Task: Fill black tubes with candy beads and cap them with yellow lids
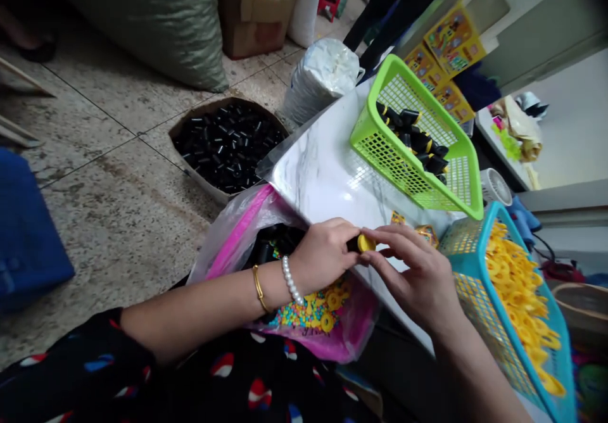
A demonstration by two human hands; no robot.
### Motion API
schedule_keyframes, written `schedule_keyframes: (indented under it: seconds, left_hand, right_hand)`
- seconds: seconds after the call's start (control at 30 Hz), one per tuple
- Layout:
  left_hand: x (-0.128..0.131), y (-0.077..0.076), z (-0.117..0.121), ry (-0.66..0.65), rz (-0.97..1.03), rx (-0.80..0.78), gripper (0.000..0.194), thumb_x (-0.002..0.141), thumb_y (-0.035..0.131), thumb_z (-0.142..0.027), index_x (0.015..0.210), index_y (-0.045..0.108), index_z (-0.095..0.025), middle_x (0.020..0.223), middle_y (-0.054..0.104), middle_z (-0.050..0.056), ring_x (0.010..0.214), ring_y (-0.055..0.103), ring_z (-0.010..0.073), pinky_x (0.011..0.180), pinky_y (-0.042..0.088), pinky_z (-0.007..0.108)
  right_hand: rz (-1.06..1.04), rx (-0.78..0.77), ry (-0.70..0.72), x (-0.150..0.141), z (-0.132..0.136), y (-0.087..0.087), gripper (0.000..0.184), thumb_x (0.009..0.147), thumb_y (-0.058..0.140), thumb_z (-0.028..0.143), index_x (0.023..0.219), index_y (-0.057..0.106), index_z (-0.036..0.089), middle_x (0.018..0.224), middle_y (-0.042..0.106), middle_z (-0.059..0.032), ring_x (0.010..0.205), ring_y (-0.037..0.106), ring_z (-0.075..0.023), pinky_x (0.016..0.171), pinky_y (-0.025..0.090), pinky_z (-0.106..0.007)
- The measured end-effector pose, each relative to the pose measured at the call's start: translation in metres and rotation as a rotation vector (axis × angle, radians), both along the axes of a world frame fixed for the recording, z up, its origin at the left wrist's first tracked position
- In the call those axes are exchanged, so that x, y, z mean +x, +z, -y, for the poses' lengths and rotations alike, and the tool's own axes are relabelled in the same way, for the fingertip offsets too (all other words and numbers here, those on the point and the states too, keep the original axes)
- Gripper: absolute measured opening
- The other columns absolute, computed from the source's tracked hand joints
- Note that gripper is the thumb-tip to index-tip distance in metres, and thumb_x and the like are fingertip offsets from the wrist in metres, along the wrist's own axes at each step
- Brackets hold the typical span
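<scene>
My left hand [323,255] grips a short black cylinder [352,244], and a yellow ring [366,243] sits on its right end. The fingertips of my right hand [408,277] pinch that ring. Both hands are above the near edge of a white marble-patterned table top [323,182]. To the right, a teal basket [479,252] is heaped with loose yellow rings [515,290]. A lime green basket [418,141] on the table holds black cylinders fitted with yellow pieces [415,135]. A cardboard box [228,109] on the floor is full of loose black cylinders [228,147].
Under my left forearm, a pink and clear plastic bag [285,265] holds black pieces and printed packaging. A small white fan [496,187] stands beyond the teal basket. Large sacks, a cardboard box and a person's legs stand on the tiled floor beyond the table.
</scene>
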State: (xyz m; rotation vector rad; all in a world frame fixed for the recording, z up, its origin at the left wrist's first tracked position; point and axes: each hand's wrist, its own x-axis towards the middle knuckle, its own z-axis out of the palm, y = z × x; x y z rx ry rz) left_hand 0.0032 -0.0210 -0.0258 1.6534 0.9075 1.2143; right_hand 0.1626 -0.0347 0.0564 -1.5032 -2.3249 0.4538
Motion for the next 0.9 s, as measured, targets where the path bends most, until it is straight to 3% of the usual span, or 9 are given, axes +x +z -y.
schedule_keyframes:
  seconds: [0.1,0.23,0.37,0.5,0.57,0.67,0.73,0.8,0.9]
  left_hand:
    - [0.002,-0.002,0.003,0.038,-0.017,-0.001,0.014,0.079,0.069,-0.015,0.092,0.065,-0.012,0.084,0.063,0.004,0.063,0.054,0.0101,0.060,0.049,0.022]
    - [0.003,-0.005,0.003,0.031,-0.037,-0.005,0.013,0.081,0.062,-0.011,0.094,0.064,-0.011,0.085,0.060,0.004,0.065,0.054,0.0117,0.062,0.051,0.024]
    - [-0.001,-0.005,0.004,0.007,-0.038,0.035,0.027,0.075,0.056,-0.003,0.099,0.063,-0.012,0.085,0.060,0.004,0.067,0.053,0.0125,0.067,0.051,0.026]
    - [-0.014,0.005,-0.001,-0.083,-0.015,0.000,0.054,0.066,0.051,0.003,0.117,0.060,-0.014,0.095,0.063,0.004,0.066,0.056,0.0102,0.066,0.052,0.023]
    - [-0.021,0.012,-0.003,-0.149,-0.023,-0.029,0.049,0.073,0.053,-0.002,0.119,0.061,-0.018,0.098,0.067,0.003,0.067,0.058,0.0100,0.064,0.052,0.021]
    - [-0.023,0.016,-0.002,-0.116,-0.057,-0.044,0.039,0.079,0.054,-0.009,0.115,0.065,-0.020,0.094,0.069,0.002,0.068,0.061,0.0110,0.066,0.054,0.021]
    - [-0.017,0.009,-0.001,-0.040,-0.080,-0.006,0.035,0.080,0.054,-0.011,0.111,0.068,-0.020,0.086,0.070,0.002,0.066,0.062,0.0120,0.063,0.055,0.020]
    - [-0.009,-0.006,-0.002,0.061,-0.092,0.082,0.034,0.081,0.055,-0.013,0.112,0.068,-0.021,0.086,0.070,0.004,0.064,0.063,0.0123,0.061,0.056,0.020]
    - [0.000,-0.027,-0.008,0.130,-0.103,0.206,0.036,0.081,0.056,-0.015,0.114,0.067,-0.022,0.105,0.069,0.008,0.054,0.062,0.0092,0.056,0.057,0.019]
  right_hand:
    - [0.149,0.118,0.022,-0.010,0.004,0.003,0.016,0.086,0.064,0.026,0.102,0.066,0.022,0.086,0.063,-0.0045,0.071,0.062,-0.0162,0.065,0.053,-0.030]
    - [0.194,0.177,-0.066,-0.020,0.010,-0.006,0.014,0.089,0.059,0.025,0.103,0.062,0.021,0.089,0.061,-0.0056,0.072,0.061,-0.0163,0.065,0.053,-0.030]
    - [0.060,0.072,-0.095,-0.022,0.015,-0.015,0.015,0.090,0.054,0.021,0.105,0.057,0.019,0.094,0.058,-0.0070,0.081,0.061,-0.0169,0.065,0.055,-0.027]
    - [-0.115,-0.002,-0.063,-0.022,0.010,-0.009,0.023,0.085,0.054,0.016,0.107,0.054,0.021,0.095,0.057,-0.0056,0.084,0.061,-0.0161,0.066,0.057,-0.025]
    - [-0.202,0.003,-0.062,-0.023,0.009,-0.003,0.024,0.083,0.054,0.013,0.106,0.056,0.022,0.096,0.058,-0.0053,0.084,0.061,-0.0154,0.065,0.057,-0.024]
    - [-0.280,0.058,-0.045,-0.023,0.008,-0.003,0.031,0.082,0.052,0.011,0.110,0.057,0.023,0.099,0.058,-0.0056,0.083,0.062,-0.0148,0.064,0.056,-0.022]
    - [-0.229,0.138,-0.052,-0.020,0.006,-0.013,0.029,0.078,0.052,0.010,0.104,0.060,0.022,0.090,0.058,-0.0039,0.075,0.061,-0.0139,0.061,0.054,-0.022]
    - [-0.137,0.233,-0.103,-0.015,0.001,-0.028,0.015,0.075,0.053,0.011,0.085,0.060,0.020,0.076,0.054,-0.0009,0.064,0.056,-0.0123,0.056,0.048,-0.021]
    - [-0.066,0.314,-0.182,-0.005,-0.008,-0.049,0.009,0.072,0.055,0.015,0.067,0.050,0.020,0.064,0.050,0.0018,0.056,0.053,-0.0110,0.051,0.042,-0.020]
